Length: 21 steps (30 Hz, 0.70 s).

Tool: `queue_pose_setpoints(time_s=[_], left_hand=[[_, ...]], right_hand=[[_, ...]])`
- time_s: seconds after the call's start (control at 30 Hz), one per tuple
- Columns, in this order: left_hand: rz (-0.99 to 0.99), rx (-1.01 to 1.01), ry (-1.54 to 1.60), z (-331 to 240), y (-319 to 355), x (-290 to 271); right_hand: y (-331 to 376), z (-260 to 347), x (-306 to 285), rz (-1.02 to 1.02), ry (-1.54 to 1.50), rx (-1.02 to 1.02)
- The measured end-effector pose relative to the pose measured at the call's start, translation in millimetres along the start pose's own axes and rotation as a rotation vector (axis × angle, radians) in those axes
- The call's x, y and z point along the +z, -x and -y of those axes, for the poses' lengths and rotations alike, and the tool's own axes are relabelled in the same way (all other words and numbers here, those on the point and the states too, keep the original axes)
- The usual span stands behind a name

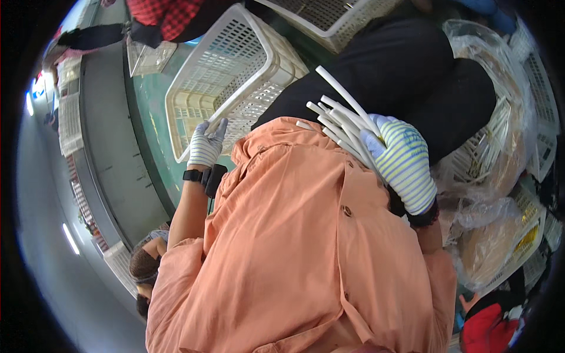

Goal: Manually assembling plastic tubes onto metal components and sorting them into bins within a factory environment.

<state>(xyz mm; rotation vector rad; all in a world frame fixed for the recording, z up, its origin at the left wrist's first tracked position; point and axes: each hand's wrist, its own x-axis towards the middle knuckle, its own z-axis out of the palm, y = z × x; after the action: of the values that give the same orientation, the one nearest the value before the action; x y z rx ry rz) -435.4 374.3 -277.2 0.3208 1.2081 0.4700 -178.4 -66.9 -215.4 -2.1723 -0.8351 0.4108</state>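
My right hand (403, 162), in a white glove with green and blue stripes, is closed around a loose bundle of slim white sticks (344, 120). The bundle fans out over my lap, and one stick (341, 91) reaches beyond the others. My left hand (206, 146), gloved alike, is at the near rim of a tilted white perforated plastic basket (273, 73). Its thumb and fingers are pinched on that rim. Few contents, if any, show inside the basket.
A clear plastic bag (491, 112) with more white sticks lies right of my dark-trousered legs (400, 65). Another white crate (335, 29) stands ahead. A plastic-covered crate (500, 247) is at lower right. Other people sit at left and lower right; a red-checked sleeve (168, 17) shows far left.
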Motion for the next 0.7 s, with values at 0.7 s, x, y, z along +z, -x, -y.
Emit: queue_pose_setpoints(time_s=[0.7], left_hand=[[1.331,0.328,-1.681,95.5,136.7,269.8]], right_hand=[[-38.5,46.9,-27.5,-0.107,-0.562,0.380]])
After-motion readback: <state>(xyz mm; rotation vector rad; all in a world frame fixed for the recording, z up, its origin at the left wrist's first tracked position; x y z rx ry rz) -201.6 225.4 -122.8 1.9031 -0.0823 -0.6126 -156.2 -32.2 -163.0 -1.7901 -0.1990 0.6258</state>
